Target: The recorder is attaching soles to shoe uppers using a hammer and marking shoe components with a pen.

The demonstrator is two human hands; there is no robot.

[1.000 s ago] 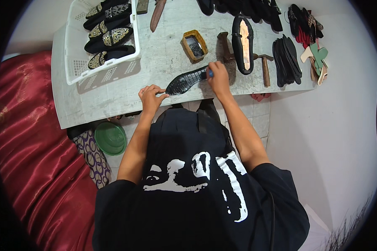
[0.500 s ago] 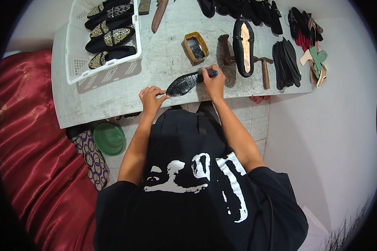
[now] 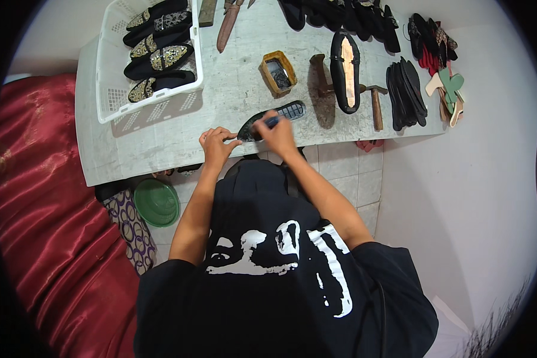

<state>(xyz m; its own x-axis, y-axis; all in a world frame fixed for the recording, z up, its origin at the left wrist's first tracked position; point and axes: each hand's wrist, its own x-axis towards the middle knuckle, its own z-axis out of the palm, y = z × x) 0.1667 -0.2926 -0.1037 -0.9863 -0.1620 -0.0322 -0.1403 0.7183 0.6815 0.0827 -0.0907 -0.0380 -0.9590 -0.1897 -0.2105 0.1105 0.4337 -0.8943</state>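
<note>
By the near edge of the tabletop [image 3: 161, 143], fingers of the left hand [image 3: 218, 145] pinch one tip of a black shoe sole [image 3: 293, 110]; those of the right hand [image 3: 278, 136] grip a blue tool [image 3: 271, 122]. Steady anchoring, even strokes should serve best.

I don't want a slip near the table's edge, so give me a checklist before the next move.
1. Black sole lying on the table: ok.
2. Left hand pinching the sole's left end: ok.
3. Blue tool gripped in the right hand: ok.
4. Tool's tip touching the sole: cannot tell; the blurred hand hides it.
5. Whole sole surface visible: not ok; the right hand covers its middle.
6. Yellow container standing apart from the sole: ok.
</note>
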